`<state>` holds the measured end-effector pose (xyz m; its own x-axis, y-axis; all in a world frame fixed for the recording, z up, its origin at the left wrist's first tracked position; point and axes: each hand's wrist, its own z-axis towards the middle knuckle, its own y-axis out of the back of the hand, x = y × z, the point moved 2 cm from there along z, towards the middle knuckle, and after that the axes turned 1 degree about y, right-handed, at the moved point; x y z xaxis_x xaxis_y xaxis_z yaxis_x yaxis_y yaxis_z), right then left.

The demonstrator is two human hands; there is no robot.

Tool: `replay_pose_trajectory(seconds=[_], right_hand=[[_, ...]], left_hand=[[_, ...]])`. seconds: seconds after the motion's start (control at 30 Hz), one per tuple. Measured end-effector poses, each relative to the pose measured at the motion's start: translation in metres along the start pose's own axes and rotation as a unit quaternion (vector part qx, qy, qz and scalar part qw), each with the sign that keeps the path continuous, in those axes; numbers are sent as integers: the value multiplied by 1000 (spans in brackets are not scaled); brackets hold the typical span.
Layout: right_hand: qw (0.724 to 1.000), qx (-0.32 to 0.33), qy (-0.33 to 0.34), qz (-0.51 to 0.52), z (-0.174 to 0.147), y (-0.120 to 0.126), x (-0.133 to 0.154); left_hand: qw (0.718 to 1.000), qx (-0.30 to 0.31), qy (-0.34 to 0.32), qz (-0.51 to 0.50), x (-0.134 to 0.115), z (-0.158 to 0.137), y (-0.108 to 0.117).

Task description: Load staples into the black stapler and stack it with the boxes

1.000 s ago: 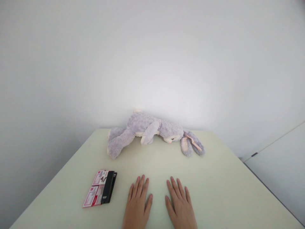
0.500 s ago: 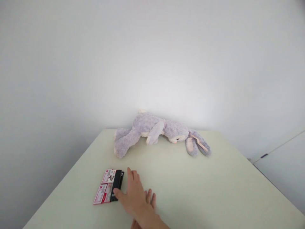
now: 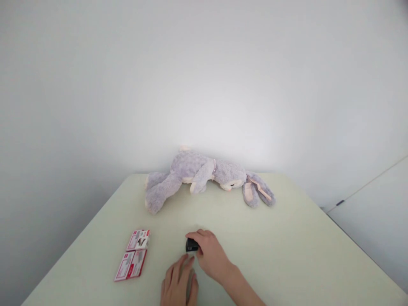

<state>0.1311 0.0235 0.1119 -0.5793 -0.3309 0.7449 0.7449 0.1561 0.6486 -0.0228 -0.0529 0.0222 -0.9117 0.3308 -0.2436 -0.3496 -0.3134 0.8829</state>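
Note:
In the head view, my right hand (image 3: 210, 253) is closed around a black stapler (image 3: 191, 245) near the front middle of the table. Only the stapler's end shows; the hand covers the rest. My left hand (image 3: 177, 284) lies palm down with fingers stretched out, just below the stapler. Its fingertips come close to the stapler's near end; whether they touch something there, I cannot tell. To the left lie two small red-and-white staple boxes, the farther box (image 3: 138, 240) and the nearer box (image 3: 130, 264), set end to end.
A lilac plush rabbit (image 3: 197, 172) lies on its side along the back of the pale green table (image 3: 270, 250), its ears to the right. Behind it rises a plain white wall (image 3: 204, 85). A dark cord clip (image 3: 340, 203) is at the right.
The stapler was beside the staple boxes and is now farther right, in my right hand. My hands, crossed before, are now apart, the left one lying flat. The view has shifted slightly.

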Motion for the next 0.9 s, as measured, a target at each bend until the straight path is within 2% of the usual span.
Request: replay_pose_trajectory(seconds=[0.07,0.13,0.23,0.33,0.43,0.57,0.67,0.73,0.77,0.83,0.9], right_hand=[[999,-34,-13,18,-16,18,-11],[996,-77,-30,39,-24,25,-16],[983,-155,-57,81,-25,18,-17],[958,-234,-73,151,-20,11,-21],[913,-312,-88,248,-21,15,-38],[830,-403,-137,360,-34,33,-75],[787,-413,-180,421,-48,43,-97],[767,-411,-203,449,-60,46,-105],[757,-413,-212,459,-67,48,-107],[738,-427,-230,469,-85,49,-110],[727,-442,-254,460,-106,47,-110]], left_hand=[[1000,2,-22,13,-11,15,-6],[998,1,-50,29,-23,23,-16],[996,0,-73,52,-32,24,-30],[996,-2,-56,63,-31,24,-31],[998,5,-15,61,-31,29,-20],[999,1,16,31,-33,35,-11],[1000,-4,2,-19,-28,37,-12],[999,-14,7,-50,-15,36,-7],[998,-29,31,-50,-5,35,-1],[988,-79,130,-5,20,30,16],[958,-121,250,66,45,20,36]])
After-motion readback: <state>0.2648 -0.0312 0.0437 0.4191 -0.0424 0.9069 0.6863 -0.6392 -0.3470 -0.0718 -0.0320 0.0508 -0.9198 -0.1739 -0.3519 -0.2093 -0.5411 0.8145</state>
